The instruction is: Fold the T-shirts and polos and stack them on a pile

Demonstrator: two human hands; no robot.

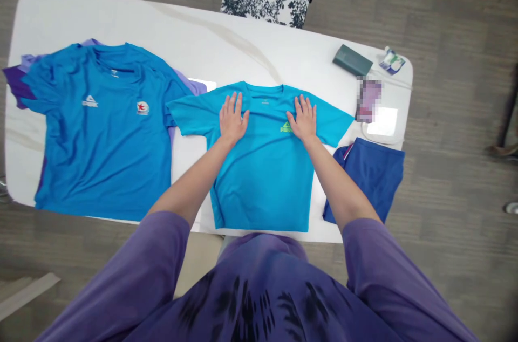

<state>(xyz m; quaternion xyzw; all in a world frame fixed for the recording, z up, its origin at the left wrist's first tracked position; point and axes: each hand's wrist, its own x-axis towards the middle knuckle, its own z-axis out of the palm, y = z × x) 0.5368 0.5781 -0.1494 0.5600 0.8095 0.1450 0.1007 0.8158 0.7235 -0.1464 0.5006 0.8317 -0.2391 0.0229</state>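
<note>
Light-blue shirt (pixel 263 180) laid flat; my left hand (pixel 233 120) and right hand (pixel 303 118) rest on it, fingers spread. Dark-blue garment (pixel 376 169) right of shirt.

White table (pixel 121 21) under shirts (pixel 263 169), possibly shorts (pixel 376 169)

One head-worn camera looks steeply down, high enough to frame both ends of the table (pixel 121 21).

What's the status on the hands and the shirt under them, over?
Left hand and right hand palm-down on turquoise shirt, either side of collar. Shirt spread front-up, lightly creased. Close by: blue shirt at left, navy garment at right.
</note>
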